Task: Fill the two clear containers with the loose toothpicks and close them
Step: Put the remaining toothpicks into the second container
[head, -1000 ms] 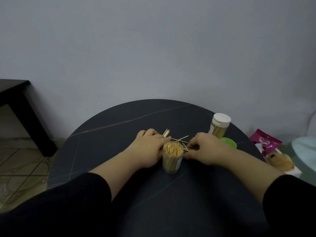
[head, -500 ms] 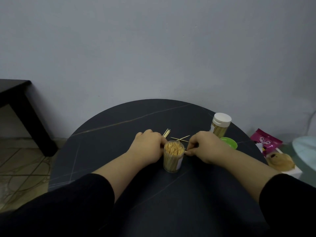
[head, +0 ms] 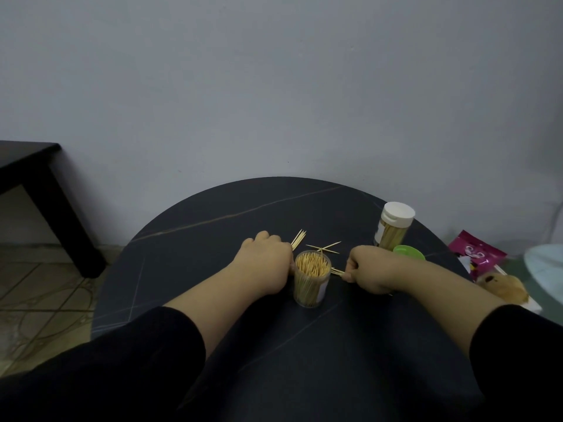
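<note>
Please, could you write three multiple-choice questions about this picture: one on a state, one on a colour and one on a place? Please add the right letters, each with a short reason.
1. The clear container between the left hand and the right hand is:
A. open and packed with toothpicks
B. closed with a lid
C. lying on its side, empty

2. The cap of the other container is:
A. green
B. white
C. black

3. The green lid lies:
A. on the floor
B. on top of the clear container
C. on the table, next to the other container

Answers:
1 A: its mouth is uncovered and toothpick ends fill it.
2 B: the cap is plainly white above the clear wall.
3 C: it lies flat on the dark top, just behind the right hand.
</note>
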